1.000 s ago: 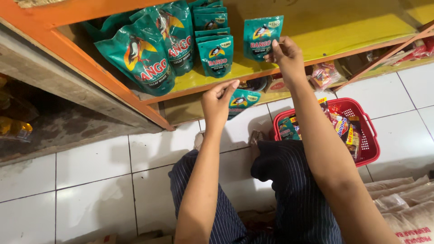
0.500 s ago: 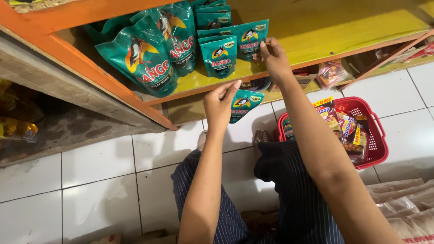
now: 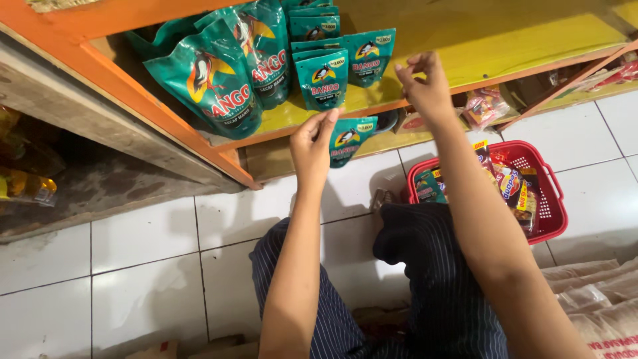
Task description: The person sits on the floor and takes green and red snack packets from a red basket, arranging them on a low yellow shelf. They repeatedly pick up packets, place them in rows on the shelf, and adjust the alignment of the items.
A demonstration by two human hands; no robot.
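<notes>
My left hand [image 3: 312, 143] holds a small teal sauce pouch [image 3: 351, 138] just below the front lip of a yellow shelf [image 3: 505, 36]. My right hand [image 3: 425, 83] hovers at the shelf edge, fingers loosely pinched with nothing in them, right of a small teal pouch [image 3: 377, 56] that stands on the shelf. Another small pouch [image 3: 322, 80] stands beside it. Two large teal pouches [image 3: 212, 83] lean at the shelf's left.
A red plastic basket [image 3: 551, 199] with several snack packets sits on the white tiled floor by my right knee. The orange shelf frame [image 3: 153, 119] slants to the left. Woven sacks [image 3: 598, 292] lie at lower right. More packets [image 3: 485, 106] lie under the shelf.
My right hand let go of the small pouch on the shelf and drew back to the right. My left hand kept its pouch at about the same place.
</notes>
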